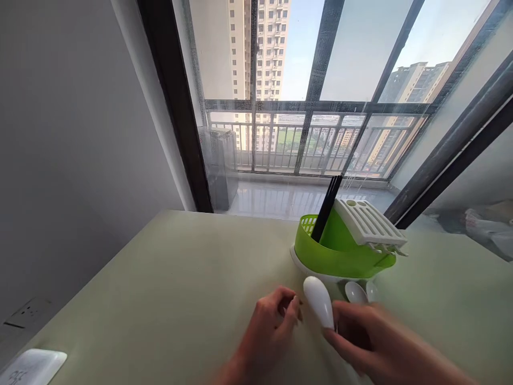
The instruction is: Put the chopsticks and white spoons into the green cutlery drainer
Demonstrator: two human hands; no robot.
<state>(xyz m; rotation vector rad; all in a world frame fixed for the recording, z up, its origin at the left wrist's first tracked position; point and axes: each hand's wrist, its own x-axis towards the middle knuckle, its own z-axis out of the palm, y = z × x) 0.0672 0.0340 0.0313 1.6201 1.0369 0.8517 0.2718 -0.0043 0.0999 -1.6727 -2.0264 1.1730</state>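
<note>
My right hand (363, 342) pinches a white soup spoon (318, 300) near its handle, bowl end pointing up and away from me. To the left of it, my left hand (274, 323) is closed, thumb and fingers curled together; whatever is in them, if anything, cannot be made out. Two more white spoons, a nearer spoon (356, 292) and a farther spoon (372, 291), show behind my right hand, their lower parts hidden. Just beyond stands a green utensil holder (340, 259) with a white slotted top (371, 222). Black chopsticks (326, 208) lean upright inside it.
The pale green table (180, 283) reaches toward a dark-framed glass door with a balcony behind. A white device with digits (34, 366) lies at the lower left edge. A grey wall with a socket (28, 315) borders the left side.
</note>
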